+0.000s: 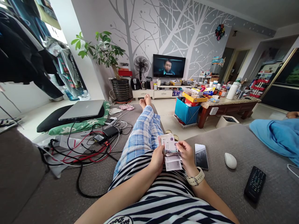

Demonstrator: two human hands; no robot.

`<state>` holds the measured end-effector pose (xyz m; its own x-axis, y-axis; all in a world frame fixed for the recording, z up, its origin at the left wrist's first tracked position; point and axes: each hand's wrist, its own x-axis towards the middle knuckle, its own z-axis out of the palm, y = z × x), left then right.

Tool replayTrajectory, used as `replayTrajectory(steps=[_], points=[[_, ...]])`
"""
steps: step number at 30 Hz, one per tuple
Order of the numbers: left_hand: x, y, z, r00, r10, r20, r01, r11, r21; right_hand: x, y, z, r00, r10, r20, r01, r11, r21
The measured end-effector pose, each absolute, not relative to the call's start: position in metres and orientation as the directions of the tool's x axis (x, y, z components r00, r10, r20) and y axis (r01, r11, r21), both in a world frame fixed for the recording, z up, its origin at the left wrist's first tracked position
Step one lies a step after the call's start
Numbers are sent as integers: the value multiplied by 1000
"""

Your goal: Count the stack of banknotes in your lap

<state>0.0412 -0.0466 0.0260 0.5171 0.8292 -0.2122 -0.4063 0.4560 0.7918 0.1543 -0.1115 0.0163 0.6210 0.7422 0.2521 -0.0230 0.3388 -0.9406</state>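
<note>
A stack of pale purple-pink banknotes [168, 143] sits above my lap, held between both hands. My left hand [157, 159] is closed on the stack's left side. On the right side, the thumb and fingers of my right hand [187, 154] pinch the notes; a cream watch is on that wrist. Below the main stack, some paler notes [173, 164] hang down over my striped shirt. How many notes there are I cannot make out. A smartphone [201, 156] lies on the sofa just right of my right hand.
A white mouse [230, 161] and a black remote [255, 183] lie on the sofa at right. To the left are tangled cables [88, 149] and a laptop [82, 110]. A cluttered coffee table [230, 102] and a television [169, 66] stand ahead.
</note>
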Motion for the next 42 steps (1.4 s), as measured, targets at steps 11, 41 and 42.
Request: replayTrajectory(steps=[11, 41, 42], points=[[43, -43, 21, 524, 832, -181, -392, 425, 816, 153, -113, 22, 606, 746, 276, -12, 355, -935], [38, -53, 38, 552, 813, -187, -409, 459, 789, 156, -108, 16, 640, 738, 212, -63, 326, -943], [38, -54, 38, 552, 813, -186, -409, 458, 789, 157, -108, 15, 640, 742, 201, -68, 316, -946]])
